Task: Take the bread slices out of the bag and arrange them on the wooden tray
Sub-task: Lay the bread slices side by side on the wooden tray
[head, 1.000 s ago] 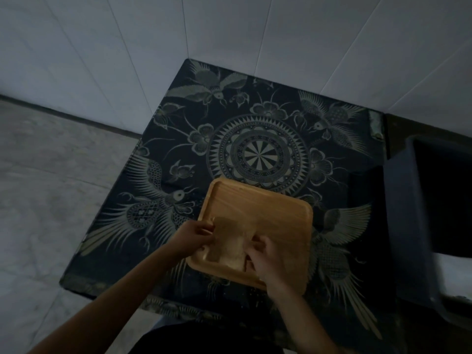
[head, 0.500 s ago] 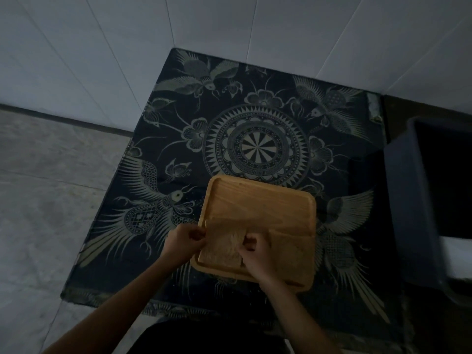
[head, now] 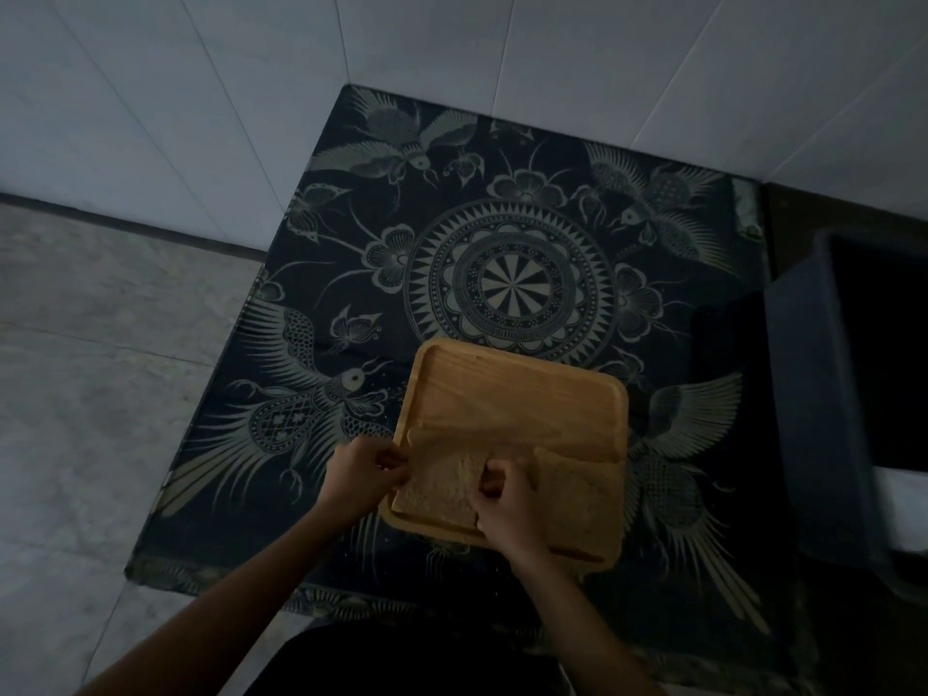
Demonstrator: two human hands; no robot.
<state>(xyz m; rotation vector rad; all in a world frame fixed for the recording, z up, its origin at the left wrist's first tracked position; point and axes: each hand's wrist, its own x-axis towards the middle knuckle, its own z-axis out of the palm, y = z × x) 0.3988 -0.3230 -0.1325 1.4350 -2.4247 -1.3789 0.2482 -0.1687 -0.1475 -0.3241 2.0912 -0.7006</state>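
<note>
Dim, head-down view of a small bench (head: 502, 233) w/ a dark cloth printed in pale birds, flowers and a round central medallion. White tiled walls meet in a corner behind it; grey floor to the left.

A square wooden tray (head: 512, 399) w/ rounded corners and a raised rim sits on the near half of the bench, its far edge overlapping the medallion's lower edge.

Two bread slices lie flat in the tray's near half, side by side. The left slice (head: 442, 489) sits in the near-left corner; the right slice (head: 577, 499) fills the near-right corner, close beside it.

Both bare forearms reach in from the bottom of the frame. The left hand (head: 361, 474) is at the tray's left rim, fingers curled together and pinched at the left slice's left edge. The right hand (head: 507, 509) rests over the gap between the slices, fingers bent down on the left slice's right edge; it covers part of that slice. Cannot tell whether the right hand also touches the right slice.

At far right, off the bench, stands a dark bin-like container (head: 823, 419), w/ something pale (head: 899, 509) just beside it. No bread bag in view.
</note>
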